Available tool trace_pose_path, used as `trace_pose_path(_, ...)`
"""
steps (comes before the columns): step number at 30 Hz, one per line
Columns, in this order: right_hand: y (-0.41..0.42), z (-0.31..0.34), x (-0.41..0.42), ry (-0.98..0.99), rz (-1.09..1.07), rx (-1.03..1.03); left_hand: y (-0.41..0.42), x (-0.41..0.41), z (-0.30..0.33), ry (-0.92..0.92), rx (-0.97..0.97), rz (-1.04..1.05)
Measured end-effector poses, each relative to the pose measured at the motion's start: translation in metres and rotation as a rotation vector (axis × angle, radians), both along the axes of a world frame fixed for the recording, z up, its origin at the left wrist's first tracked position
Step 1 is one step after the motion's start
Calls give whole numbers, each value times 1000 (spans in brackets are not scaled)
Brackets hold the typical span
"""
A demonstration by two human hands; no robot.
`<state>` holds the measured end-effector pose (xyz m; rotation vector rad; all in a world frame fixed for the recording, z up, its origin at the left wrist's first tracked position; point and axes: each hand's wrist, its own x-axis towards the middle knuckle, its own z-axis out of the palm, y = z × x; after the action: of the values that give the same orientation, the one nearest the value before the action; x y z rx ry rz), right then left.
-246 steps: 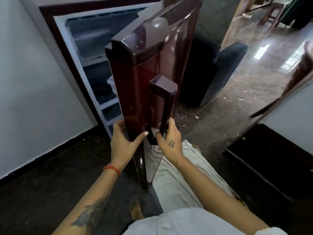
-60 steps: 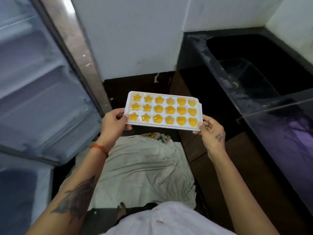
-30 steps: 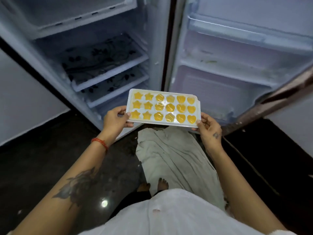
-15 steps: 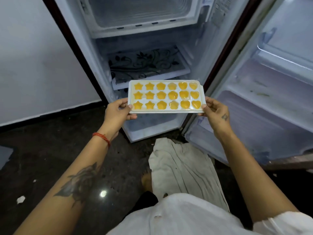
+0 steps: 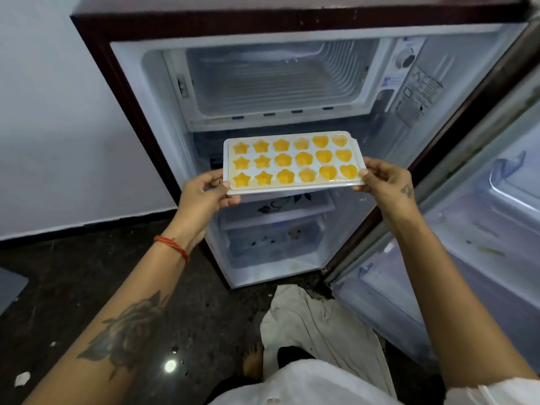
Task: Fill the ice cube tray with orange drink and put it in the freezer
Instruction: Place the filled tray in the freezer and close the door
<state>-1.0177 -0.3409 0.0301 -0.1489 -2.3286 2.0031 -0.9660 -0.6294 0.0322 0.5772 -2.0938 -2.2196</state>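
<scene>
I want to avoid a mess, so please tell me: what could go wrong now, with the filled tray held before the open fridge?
The ice cube tray is brim-full, with orange drink already pooled on its rim, so a tilt from the left hand or right hand could spill it. It might also bump the freezer compartment lip when lifted.

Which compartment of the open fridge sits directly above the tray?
The freezer compartment, the ribbed white box at the top; the patterned shelves lie below the ice cube tray.

Home kitchen corner: open fridge (image 5: 292,83), dark stone floor (image 5: 73,287).
</scene>
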Motion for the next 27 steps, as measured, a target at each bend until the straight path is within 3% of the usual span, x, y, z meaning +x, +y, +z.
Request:
trace_pose_path(12,-16,33,-114,93,135,-20,7,-74,25,104,118,261)
trace_pose_path(27,-40,27,-174,-35,91,-171,17,-138,29,124,216,542)
